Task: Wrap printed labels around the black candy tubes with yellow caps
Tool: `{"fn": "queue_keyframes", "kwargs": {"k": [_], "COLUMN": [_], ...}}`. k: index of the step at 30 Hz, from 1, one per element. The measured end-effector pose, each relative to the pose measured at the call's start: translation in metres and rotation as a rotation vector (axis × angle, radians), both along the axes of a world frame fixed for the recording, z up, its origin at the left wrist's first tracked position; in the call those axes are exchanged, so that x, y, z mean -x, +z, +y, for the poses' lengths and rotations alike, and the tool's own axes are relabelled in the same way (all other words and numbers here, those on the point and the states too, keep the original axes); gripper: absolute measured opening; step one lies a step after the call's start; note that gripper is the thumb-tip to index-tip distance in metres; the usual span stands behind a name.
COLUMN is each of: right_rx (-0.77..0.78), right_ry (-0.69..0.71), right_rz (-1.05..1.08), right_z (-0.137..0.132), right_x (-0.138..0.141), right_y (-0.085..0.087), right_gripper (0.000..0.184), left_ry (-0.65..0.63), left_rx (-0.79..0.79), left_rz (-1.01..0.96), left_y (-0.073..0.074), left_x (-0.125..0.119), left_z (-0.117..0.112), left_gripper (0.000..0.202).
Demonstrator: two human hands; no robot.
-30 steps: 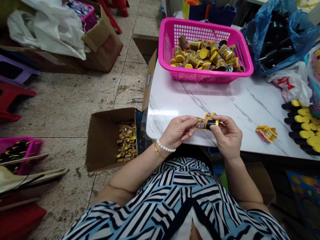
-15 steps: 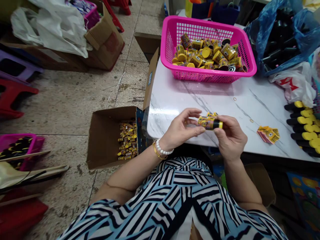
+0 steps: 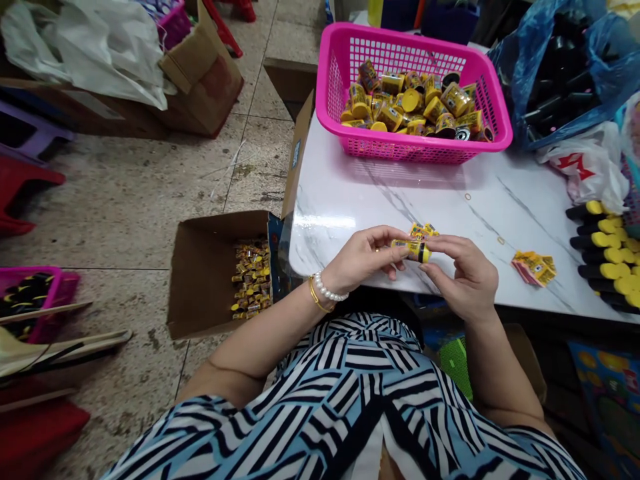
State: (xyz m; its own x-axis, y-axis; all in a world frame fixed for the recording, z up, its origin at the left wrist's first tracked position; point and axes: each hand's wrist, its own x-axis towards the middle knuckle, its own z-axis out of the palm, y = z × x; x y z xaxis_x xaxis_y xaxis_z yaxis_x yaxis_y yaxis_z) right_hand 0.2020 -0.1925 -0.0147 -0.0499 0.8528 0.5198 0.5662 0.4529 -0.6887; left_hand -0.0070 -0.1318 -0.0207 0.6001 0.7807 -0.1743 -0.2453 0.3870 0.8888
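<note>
Both my hands hold a small yellow tube (image 3: 413,251) with a printed label over the table's front edge. My left hand (image 3: 363,257) pinches its left end, and my right hand (image 3: 463,270) has its fingertips on the right end. A loose flap of the printed paper (image 3: 423,231) sticks up behind the tube. To the right of my right hand lies a small stack of printed labels (image 3: 534,268) on the white marble table (image 3: 350,193). A pearl bracelet and a gold bangle circle my left wrist.
A pink plastic basket (image 3: 425,150) of labelled tubes stands behind my hands. Black tubes with yellow caps (image 3: 603,257) lie at the right, below a blue bag (image 3: 555,67). A cardboard box (image 3: 200,280) of finished tubes sits on the floor at the left.
My hands have come closer together around the tube. Its black section no longer shows, and yellow printed wrap now covers that end.
</note>
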Motion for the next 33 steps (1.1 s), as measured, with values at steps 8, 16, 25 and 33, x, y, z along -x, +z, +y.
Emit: {"fn": "queue_keyframes", "kwargs": {"k": [8,16,25,33], "right_rx": [0.249,0.432,0.308,0.286], "right_ry": [0.007,0.203,0.18,0.058], "right_rz": [0.221,0.501,0.544,0.558], "right_z": [0.005,0.016,0.019,0.016], "right_x": [0.007,-0.008,0.006,0.003], "right_y": [-0.019,-0.008,-0.017,-0.021], "right_gripper": [0.039,0.02,0.015,0.019], "left_ry": [-0.032,-0.216,-0.166,-0.17], "left_rx": [-0.038,0.14,0.224,0.291], "left_rz": [0.091,-0.026,-0.066,-0.084], "left_y": [0.0,0.006,-0.001,0.005], "left_x": [-0.004,-0.001,-0.006,-0.008], "left_z": [0.012,0.019,0.01,0.01], "left_gripper": [0.045,0.056,0.062,0.056]}}
